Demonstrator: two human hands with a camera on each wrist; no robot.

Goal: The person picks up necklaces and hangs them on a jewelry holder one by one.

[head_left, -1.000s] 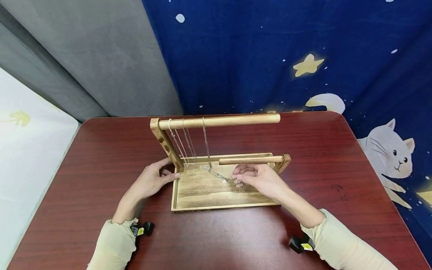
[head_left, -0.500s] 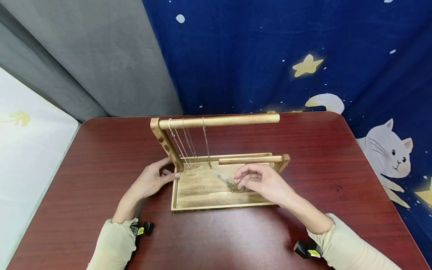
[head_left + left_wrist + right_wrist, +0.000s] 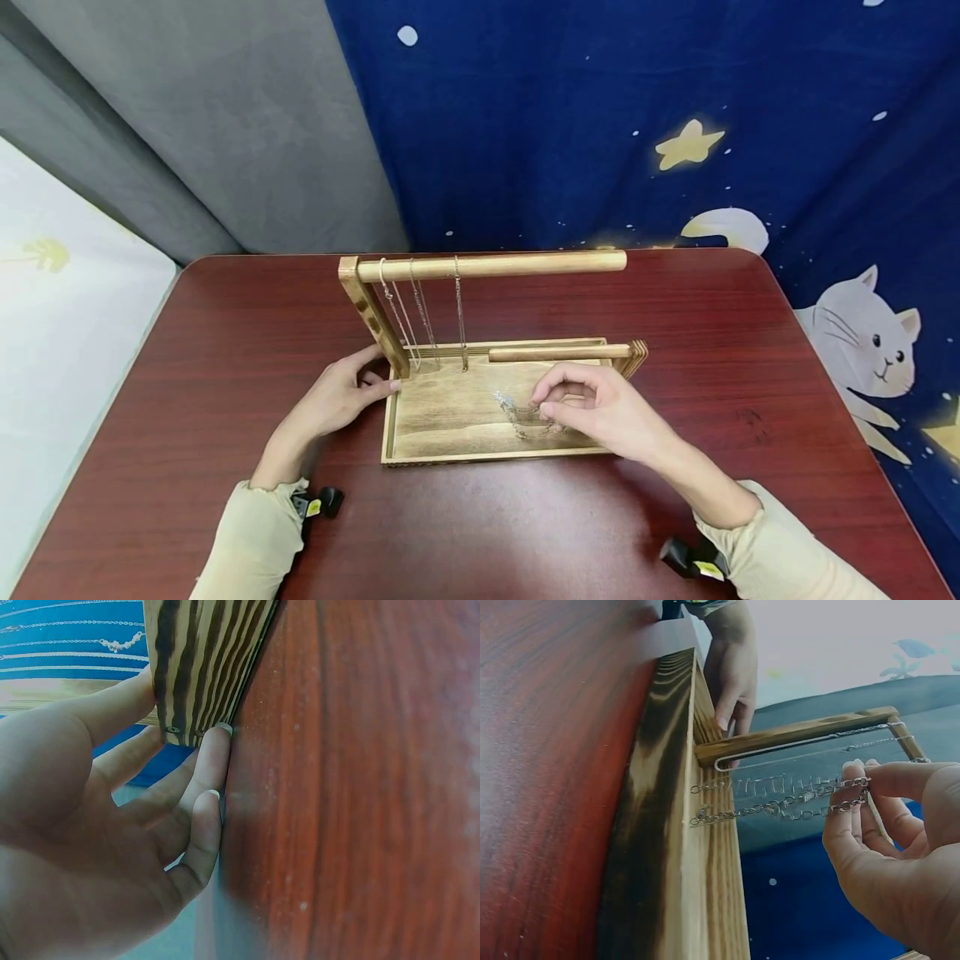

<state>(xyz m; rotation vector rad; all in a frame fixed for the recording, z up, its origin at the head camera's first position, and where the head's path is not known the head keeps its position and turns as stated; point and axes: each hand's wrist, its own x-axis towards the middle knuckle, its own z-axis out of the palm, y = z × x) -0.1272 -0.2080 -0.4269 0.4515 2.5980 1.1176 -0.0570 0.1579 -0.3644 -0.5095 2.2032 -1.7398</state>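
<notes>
A wooden jewelry stand [image 3: 435,427] with a tray base stands on the table. My left hand [image 3: 341,393] grips its left corner; the thumb lies on the tray edge and the fingers are at the far side of the post [image 3: 206,667]. Over the tray, my right hand [image 3: 600,408] pinches a silver link chain [image 3: 769,808] between thumb and fingertips. The chain's loose strands droop left from the fingers, close over the tray floor in the head view. Several thin chains [image 3: 460,312] hang on the left half of the upper bar [image 3: 540,266].
A shorter lower bar [image 3: 558,354] spans the tray's back right, held by a slanted bracket [image 3: 634,358]. The reddish-brown table [image 3: 720,333] extends all round the stand. Grey and blue curtains [image 3: 525,125] hang behind it.
My right hand has moved slightly right and toward me, drawing the pinched chain away from the hanging chain beside it. The left hand keeps its place on the stand.
</notes>
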